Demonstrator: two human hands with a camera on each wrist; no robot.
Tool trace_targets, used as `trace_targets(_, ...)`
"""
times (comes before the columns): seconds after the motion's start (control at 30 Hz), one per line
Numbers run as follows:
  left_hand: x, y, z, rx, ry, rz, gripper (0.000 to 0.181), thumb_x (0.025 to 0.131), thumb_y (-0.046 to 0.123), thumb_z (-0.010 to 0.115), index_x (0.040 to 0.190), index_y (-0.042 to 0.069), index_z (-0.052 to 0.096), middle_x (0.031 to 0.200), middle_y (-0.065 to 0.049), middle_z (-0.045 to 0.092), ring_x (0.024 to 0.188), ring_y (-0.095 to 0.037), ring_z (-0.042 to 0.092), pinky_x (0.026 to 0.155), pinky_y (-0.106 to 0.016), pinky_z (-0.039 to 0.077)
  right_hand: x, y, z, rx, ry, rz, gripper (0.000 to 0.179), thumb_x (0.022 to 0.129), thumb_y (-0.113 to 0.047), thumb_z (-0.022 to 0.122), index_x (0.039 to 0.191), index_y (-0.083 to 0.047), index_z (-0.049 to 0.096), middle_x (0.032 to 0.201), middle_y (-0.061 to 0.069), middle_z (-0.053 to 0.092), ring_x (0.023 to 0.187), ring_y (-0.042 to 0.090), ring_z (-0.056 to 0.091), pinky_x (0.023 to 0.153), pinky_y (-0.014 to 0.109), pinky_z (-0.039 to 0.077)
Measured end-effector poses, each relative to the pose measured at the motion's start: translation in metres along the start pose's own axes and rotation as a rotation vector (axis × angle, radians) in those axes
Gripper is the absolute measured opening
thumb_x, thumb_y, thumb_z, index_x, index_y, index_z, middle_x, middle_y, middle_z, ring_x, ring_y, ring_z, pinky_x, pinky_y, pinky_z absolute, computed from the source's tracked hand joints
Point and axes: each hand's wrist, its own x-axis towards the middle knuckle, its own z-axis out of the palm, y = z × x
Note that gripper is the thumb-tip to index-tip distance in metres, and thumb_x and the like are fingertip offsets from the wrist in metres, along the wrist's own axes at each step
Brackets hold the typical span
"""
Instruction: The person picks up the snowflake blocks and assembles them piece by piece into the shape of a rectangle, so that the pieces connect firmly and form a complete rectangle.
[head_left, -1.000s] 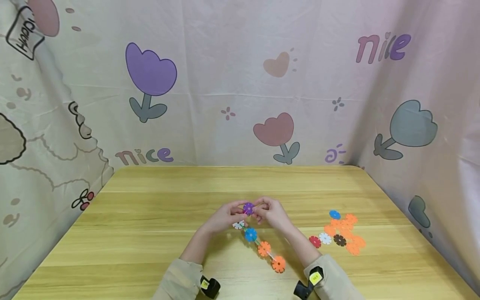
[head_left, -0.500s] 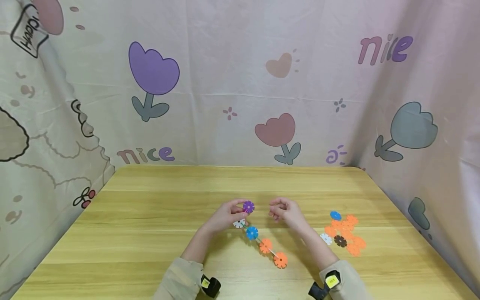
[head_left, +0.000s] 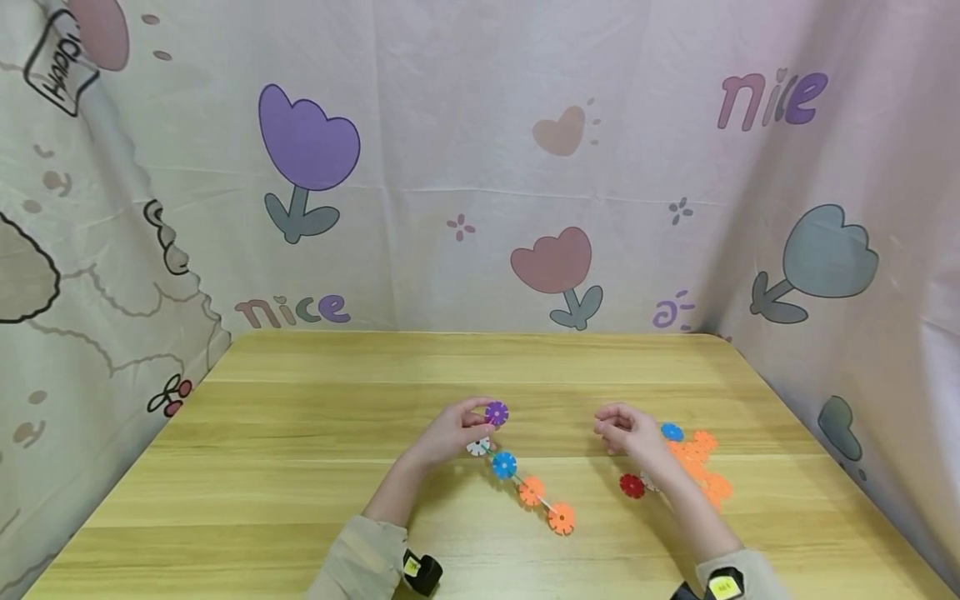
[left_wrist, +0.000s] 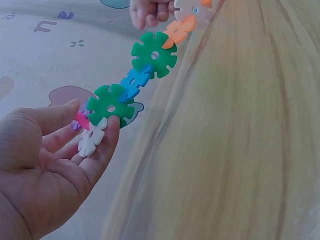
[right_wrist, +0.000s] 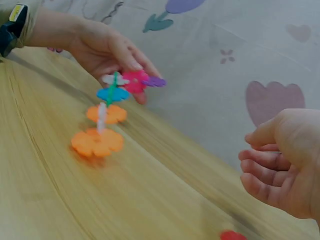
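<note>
My left hand (head_left: 453, 435) grips the upper end of a chain of interlocking snowflake discs (head_left: 504, 465), thumb and fingers around it. A purple disc (head_left: 497, 413) sticks out past the fingertips, joined to a pink disc (right_wrist: 134, 80). In the left wrist view, green discs (left_wrist: 100, 102) alternate with a blue disc (left_wrist: 131, 86) and an orange disc (left_wrist: 179, 31) along the chain. Its lower end is an orange disc (head_left: 555, 518), slanting toward the near right. My right hand (head_left: 630, 433) holds nothing; its fingers are loosely bent, just left of the loose discs.
On the wooden table (head_left: 337, 500), a pile of orange discs (head_left: 717, 485) lies at the right, with a blue disc (head_left: 672, 432) behind it. A red disc (head_left: 632, 486) lies left of my right forearm, which partly covers the pile. A printed curtain (head_left: 420, 125) surrounds the table's back and sides.
My right hand has let go of the purple disc and moved right to the loose discs, its forearm now over part of the pile. The left hand stays in place with the chain.
</note>
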Motion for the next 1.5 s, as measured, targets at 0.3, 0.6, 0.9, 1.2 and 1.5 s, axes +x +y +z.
trace_targets(0.3, 0.002, -0.003, -0.002, 0.005, -0.001, 0.0, 0.045, 0.093, 0.006, 0.054, 0.135, -0.003, 0.04, 0.112, -0.031, 0.056, 0.086, -0.031, 0.064, 0.077, -0.037, 0.052, -0.016, 0.017, -0.034, -0.148, -0.138, -0.068, 0.036, 0.086, -0.007, 0.064, 0.114, 0.013, 0.052, 0.094, 0.017, 0.06, 0.078, 0.021, 0.059, 0.062, 0.028, 0.051)
trace_targets(0.6, 0.0, -0.003, -0.001, -0.015, -0.015, -0.002, 0.046, 0.093, 0.005, 0.052, 0.136, -0.003, 0.038, 0.113, -0.032, 0.056, 0.086, -0.033, 0.065, 0.08, -0.037, 0.051, -0.022, 0.023, -0.048, -0.333, -0.334, -0.11, 0.031, 0.08, -0.011, 0.071, 0.104, 0.005, 0.06, 0.089, 0.007, 0.058, 0.078, 0.016, 0.052, 0.065, 0.024, 0.047)
trace_targets(0.9, 0.001, -0.004, 0.0, 0.003, -0.036, 0.022, 0.047, 0.093, 0.005, 0.053, 0.136, -0.005, 0.037, 0.111, -0.031, 0.058, 0.087, -0.033, 0.065, 0.081, -0.037, 0.051, -0.023, 0.027, -0.049, -0.4, -0.39, -0.126, 0.029, 0.073, -0.011, 0.077, 0.096, -0.002, 0.062, 0.086, 0.005, 0.055, 0.073, 0.015, 0.047, 0.063, 0.024, 0.043)
trace_targets(1.2, -0.001, -0.003, -0.002, 0.022, -0.055, 0.069, 0.046, 0.093, 0.006, 0.053, 0.134, -0.007, 0.037, 0.103, -0.027, 0.062, 0.085, -0.028, 0.066, 0.081, -0.034, 0.051, -0.023, 0.024, -0.045, -0.37, -0.407, -0.105, 0.023, 0.076, -0.009, 0.075, 0.089, -0.002, 0.057, 0.08, 0.006, 0.056, 0.068, 0.015, 0.048, 0.057, 0.024, 0.042)
trace_targets(1.5, 0.001, -0.003, 0.001, 0.001, -0.016, 0.004, 0.043, 0.093, 0.004, 0.054, 0.133, -0.004, 0.041, 0.107, -0.03, 0.059, 0.088, -0.035, 0.064, 0.079, -0.038, 0.052, -0.018, 0.022, -0.035, -0.422, -0.267, -0.139, 0.013, 0.083, -0.005, 0.067, 0.09, -0.005, 0.056, 0.079, 0.0, 0.06, 0.071, 0.012, 0.055, 0.062, 0.024, 0.046)
